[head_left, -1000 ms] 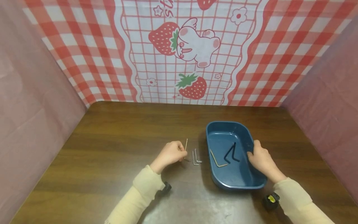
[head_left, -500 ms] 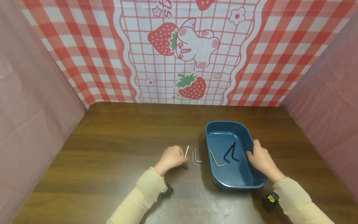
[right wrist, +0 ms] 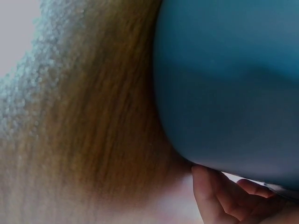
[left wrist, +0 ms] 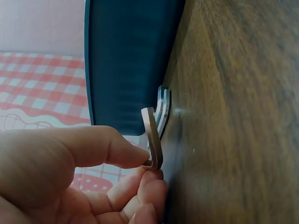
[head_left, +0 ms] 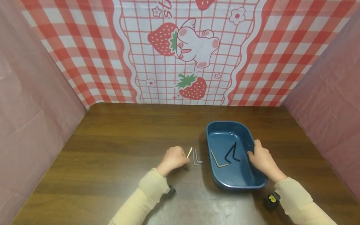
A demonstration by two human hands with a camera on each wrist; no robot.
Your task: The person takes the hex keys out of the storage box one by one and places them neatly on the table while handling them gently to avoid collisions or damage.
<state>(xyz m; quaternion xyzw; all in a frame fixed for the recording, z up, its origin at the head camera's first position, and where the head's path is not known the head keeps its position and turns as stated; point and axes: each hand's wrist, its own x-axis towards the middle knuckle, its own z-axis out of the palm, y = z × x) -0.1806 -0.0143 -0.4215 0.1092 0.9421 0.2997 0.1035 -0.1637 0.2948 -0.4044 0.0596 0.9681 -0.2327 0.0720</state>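
My left hand pinches a brass-coloured hex key between thumb and fingers, low over the table. Its long end sticks up past the fingers in the head view; the bent end shows in the left wrist view. Just right of it, two silver hex keys lie side by side on the wood. My right hand grips the right rim of a blue tray, thumb over the edge and fingers outside. Inside the tray are a brass-coloured hex key at the left and two black hex keys near the middle.
The brown wooden table bears everything. Behind it hangs a red-and-white checked cloth with strawberries, and pink cloth closes off both sides. A black wrist device sits at the right cuff.
My left hand has come slightly nearer and to the right, low by the silver hex keys, and its hex key now leans more to the right. My right hand stays on the rim.
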